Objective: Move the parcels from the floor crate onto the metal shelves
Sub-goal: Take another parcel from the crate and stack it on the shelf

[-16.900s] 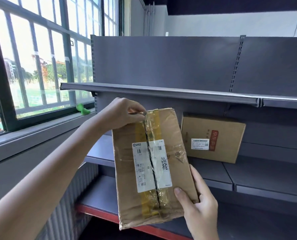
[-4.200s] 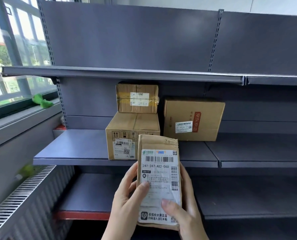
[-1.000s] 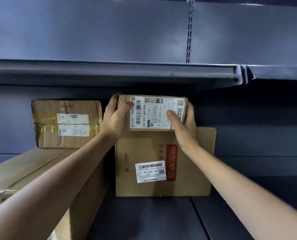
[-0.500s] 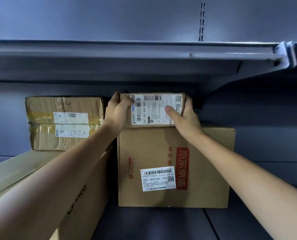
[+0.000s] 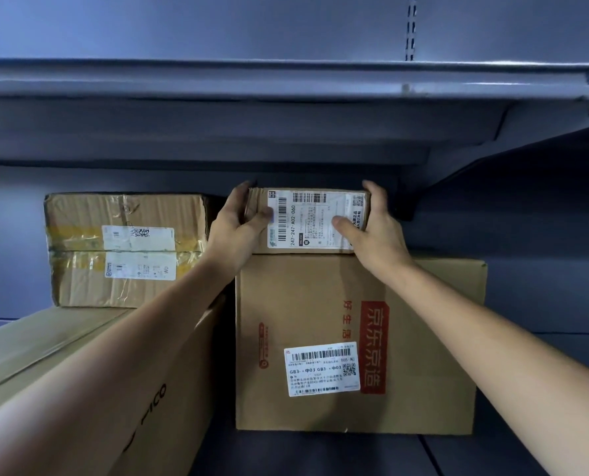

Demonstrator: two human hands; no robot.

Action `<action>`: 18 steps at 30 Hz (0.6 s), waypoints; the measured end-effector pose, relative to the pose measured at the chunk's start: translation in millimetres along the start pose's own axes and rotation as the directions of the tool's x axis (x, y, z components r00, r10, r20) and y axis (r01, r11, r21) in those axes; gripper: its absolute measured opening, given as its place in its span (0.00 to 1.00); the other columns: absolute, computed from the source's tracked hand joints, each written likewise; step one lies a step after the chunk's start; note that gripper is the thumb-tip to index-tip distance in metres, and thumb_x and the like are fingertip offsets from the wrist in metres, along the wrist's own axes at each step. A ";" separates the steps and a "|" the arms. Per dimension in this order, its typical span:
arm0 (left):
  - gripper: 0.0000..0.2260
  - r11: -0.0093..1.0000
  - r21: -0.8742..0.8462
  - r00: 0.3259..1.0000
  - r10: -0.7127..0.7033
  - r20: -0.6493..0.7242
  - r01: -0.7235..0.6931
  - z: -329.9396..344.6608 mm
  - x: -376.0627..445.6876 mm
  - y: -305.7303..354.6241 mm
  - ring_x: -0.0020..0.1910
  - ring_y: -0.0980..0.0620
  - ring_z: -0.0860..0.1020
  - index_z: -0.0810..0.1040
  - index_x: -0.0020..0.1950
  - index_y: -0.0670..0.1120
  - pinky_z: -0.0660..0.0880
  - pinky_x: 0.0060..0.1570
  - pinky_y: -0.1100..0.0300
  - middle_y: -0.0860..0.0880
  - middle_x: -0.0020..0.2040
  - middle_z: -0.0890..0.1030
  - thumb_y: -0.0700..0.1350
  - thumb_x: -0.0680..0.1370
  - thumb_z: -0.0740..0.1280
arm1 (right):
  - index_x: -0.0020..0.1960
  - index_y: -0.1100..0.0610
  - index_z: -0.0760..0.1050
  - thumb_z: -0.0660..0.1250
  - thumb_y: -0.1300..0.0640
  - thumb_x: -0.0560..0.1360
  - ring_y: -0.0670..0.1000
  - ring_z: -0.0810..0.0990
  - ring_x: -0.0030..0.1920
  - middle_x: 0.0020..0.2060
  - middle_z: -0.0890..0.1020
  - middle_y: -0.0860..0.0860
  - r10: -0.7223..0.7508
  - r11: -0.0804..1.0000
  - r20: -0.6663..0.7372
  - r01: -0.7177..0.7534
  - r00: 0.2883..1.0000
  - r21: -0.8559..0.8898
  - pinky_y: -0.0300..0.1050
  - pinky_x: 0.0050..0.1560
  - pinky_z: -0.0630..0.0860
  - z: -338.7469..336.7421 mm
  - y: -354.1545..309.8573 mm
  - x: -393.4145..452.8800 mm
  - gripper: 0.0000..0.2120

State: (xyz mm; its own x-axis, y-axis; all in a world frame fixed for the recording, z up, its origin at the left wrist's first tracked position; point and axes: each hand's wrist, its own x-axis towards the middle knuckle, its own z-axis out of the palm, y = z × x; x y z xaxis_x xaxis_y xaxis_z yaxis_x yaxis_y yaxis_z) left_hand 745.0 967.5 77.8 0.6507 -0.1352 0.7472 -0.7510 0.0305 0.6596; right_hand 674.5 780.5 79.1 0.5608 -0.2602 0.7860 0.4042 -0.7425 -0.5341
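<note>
A small brown parcel with a white shipping label sits on top of a larger cardboard box with red print, on the grey metal shelf. My left hand grips the parcel's left end, thumb on its front face. My right hand grips its right end, thumb on the label. Both arms reach in under the upper shelf. The floor crate is out of view.
To the left, a taped brown parcel rests on a big cardboard box. The upper shelf's underside hangs just above the small parcel. Dark back panel and open shelf space lie at the right.
The view has moved closer to the shelf. The small parcel stays on top of the red-print box, and both hands keep their hold on its ends.
</note>
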 end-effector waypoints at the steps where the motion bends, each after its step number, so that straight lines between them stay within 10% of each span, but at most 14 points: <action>1: 0.23 1.000 0.008 1.000 0.006 0.006 -0.006 -1.0 1.9 -2.1 0.53 0.54 0.79 0.65 0.70 0.51 0.76 0.57 0.54 0.56 0.52 0.79 0.44 0.77 0.66 | 0.74 0.52 0.52 0.67 0.53 0.75 0.47 0.73 0.50 0.61 0.76 0.53 -0.002 1.000 0.002 0.002 1.000 0.002 0.31 0.45 0.65 0.2 0.4 0.7 0.33; 5: 0.22 1.000 -0.003 1.000 0.002 0.023 -0.001 -2.7 5.3 -5.9 0.49 0.60 0.79 0.67 0.68 0.52 0.78 0.49 0.64 0.60 0.49 0.78 0.42 0.76 0.67 | 0.74 0.51 0.51 0.68 0.52 0.74 0.47 0.74 0.49 0.52 0.75 0.47 0.016 1.000 0.002 -0.016 1.000 0.008 0.39 0.51 0.69 -0.5 2.3 3.5 0.36; 18: 0.20 0.996 0.079 0.996 0.041 0.076 -0.047 -6.6 17.5 -9.5 0.50 0.52 0.80 0.68 0.49 0.67 0.78 0.54 0.48 0.55 0.49 0.79 0.41 0.75 0.68 | 0.68 0.51 0.59 0.69 0.53 0.74 0.50 0.75 0.48 0.51 0.75 0.49 0.059 0.998 0.057 -0.057 0.997 -0.033 0.42 0.47 0.70 -1.5 2.8 16.9 0.28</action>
State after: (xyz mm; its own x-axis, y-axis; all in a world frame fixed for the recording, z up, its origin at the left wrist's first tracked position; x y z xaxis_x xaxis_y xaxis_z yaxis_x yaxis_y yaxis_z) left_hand 764.3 971.3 85.1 0.6093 -0.2091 0.7649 -0.7870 -0.0416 0.6155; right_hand 684.1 773.1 91.3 0.6239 -0.2682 0.7341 0.3475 -0.7461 -0.5680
